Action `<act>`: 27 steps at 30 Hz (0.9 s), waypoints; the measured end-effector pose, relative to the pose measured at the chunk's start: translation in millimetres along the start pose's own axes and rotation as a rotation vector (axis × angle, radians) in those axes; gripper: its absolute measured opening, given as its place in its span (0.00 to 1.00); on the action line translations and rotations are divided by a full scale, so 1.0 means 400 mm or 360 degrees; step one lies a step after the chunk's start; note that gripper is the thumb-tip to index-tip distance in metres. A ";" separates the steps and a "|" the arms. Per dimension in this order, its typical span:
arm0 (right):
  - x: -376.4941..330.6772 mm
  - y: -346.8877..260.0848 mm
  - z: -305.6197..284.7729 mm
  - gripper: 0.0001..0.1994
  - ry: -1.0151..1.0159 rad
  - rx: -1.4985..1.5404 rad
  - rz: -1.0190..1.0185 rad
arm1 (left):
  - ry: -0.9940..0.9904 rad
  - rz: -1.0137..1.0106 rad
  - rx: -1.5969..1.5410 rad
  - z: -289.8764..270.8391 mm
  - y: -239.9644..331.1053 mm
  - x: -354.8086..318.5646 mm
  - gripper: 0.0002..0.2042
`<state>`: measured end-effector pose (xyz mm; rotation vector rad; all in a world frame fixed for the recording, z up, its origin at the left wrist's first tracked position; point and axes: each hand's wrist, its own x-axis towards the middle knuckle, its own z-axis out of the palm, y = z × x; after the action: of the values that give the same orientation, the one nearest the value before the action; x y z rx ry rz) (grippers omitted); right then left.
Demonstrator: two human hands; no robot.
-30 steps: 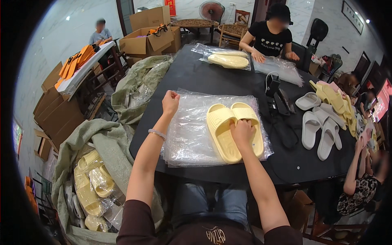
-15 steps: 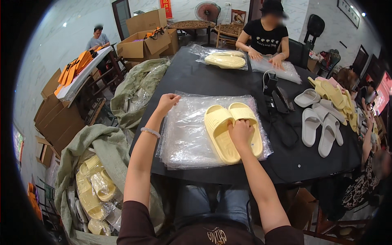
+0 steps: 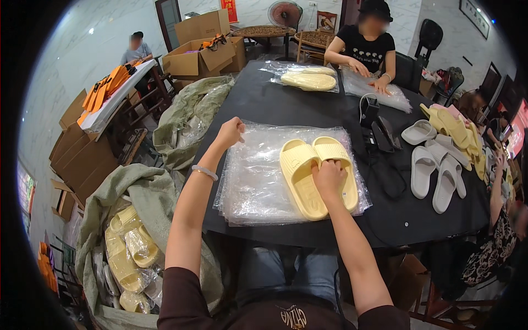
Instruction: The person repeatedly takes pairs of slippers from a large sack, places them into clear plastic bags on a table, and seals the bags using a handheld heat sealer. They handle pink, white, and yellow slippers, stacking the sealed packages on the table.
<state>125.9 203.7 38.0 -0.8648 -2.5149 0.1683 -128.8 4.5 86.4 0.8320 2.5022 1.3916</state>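
Observation:
A pair of pale yellow slide slippers [image 3: 301, 184] lies side by side, toes away from me, on the right part of a stack of clear plastic bags [image 3: 256, 181]. My right hand [image 3: 330, 179] is closed on the slippers, its fingers reaching in under the straps where the two meet. At the far left corner of the stack, my left hand [image 3: 231, 133] is closed in a pinch on the edge of a plastic bag. The hand itself hides how many layers it holds.
Grey slippers [image 3: 422, 170] and yellow slippers [image 3: 456, 129] lie on the black table [image 3: 264, 104] at right, near a black device [image 3: 382, 132]. Bagged slippers [image 3: 308, 80] are at the back, by a co-worker [image 3: 371, 49]. A green sack [image 3: 148, 187] of bagged slippers stands at lower left.
The whole view has shifted slightly to the right. My left hand has risen a little at the bag corner, its fingers more curled. My right hand keeps its hold on the slippers.

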 end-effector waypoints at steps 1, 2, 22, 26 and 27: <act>0.000 0.001 -0.001 0.20 -0.0005 -0.0001 0.0002 | 0.0079 0.0020 0.0207 0.007 -0.002 0.007 0.11; -0.001 -0.003 0.002 0.19 0.0026 0.0005 -0.0016 | 0.0165 0.0034 0.0417 0.011 -0.015 0.015 0.11; -0.007 -0.013 0.005 0.15 0.0045 0.0071 -0.0045 | 0.0529 -0.0278 -0.0117 -0.007 -0.153 0.016 0.15; 0.000 0.004 0.002 0.15 0.0063 0.0021 -0.0008 | 0.1198 0.0000 0.0721 0.122 -0.053 -0.014 0.13; -0.003 0.000 0.005 0.16 0.0071 0.0025 -0.0008 | 0.1412 0.0269 0.0986 0.139 -0.038 -0.027 0.14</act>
<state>125.6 203.1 35.7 -0.8465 -2.4708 0.1648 -104.0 33.1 41.6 0.5737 3.7459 1.1929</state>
